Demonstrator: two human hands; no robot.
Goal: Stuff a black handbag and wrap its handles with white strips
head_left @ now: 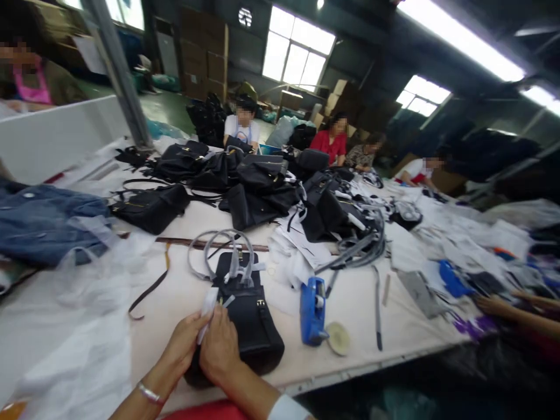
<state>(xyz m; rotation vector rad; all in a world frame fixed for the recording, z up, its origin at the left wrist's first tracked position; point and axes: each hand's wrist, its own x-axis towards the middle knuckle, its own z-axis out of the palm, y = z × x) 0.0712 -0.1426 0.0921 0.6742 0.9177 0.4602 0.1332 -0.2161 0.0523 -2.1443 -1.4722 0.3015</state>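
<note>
A black backpack (249, 321) lies on the table in front of me, with gold-coloured buckles on its side strap. Its grey handles, partly wrapped in white, loop up at its far end. At the bag's left edge, my left hand (186, 339) is closed on a thin white strip (209, 306). My right hand (221, 343) presses against the bag right beside it, fingers curled together. Whatever is between those fingers is hidden, though a small pale tab shows near their tips.
A blue tape dispenser (312, 312) and a tape roll (338, 338) stand right of the bag. Black bags (245, 175) are heaped beyond it. A denim garment (48, 221) lies left, a grey strap (377, 309) right. Co-workers sit across; another person's arms (507, 309) reach in at right.
</note>
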